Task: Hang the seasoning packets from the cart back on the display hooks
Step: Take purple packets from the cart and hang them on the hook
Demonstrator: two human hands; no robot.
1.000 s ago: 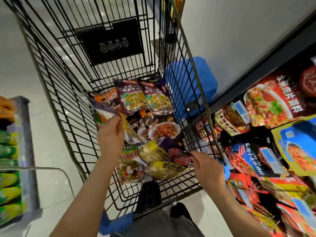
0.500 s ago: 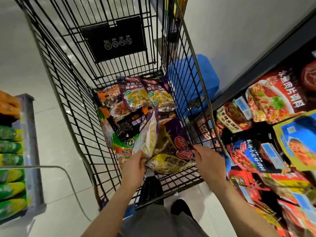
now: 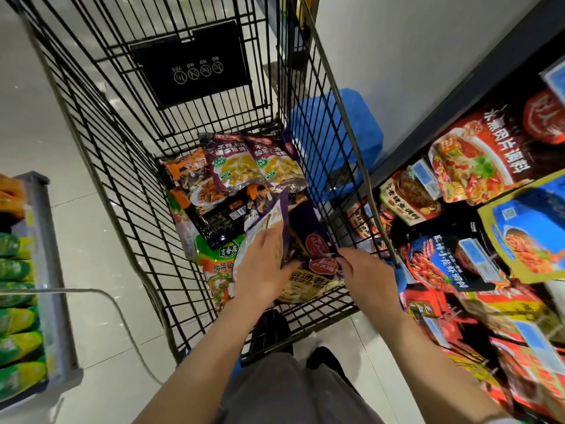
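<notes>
Mid-frame in the cart (image 3: 122, 166), I see my left hand (image 3: 263, 267) grasping a purple-edged seasoning packet (image 3: 269, 221); my right hand (image 3: 368, 273) pinches the top of another purple packet (image 3: 312, 270).

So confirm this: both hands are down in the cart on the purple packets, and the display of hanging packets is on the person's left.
Wrong side. In the head view the display of hanging packets is on the person's right. Both the left hand and the right hand are in the cart on the purple packets.

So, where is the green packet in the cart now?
In the head view, the green packet lies flat in the cart, low on its left side, just left of the left hand and below the black packet.
</notes>
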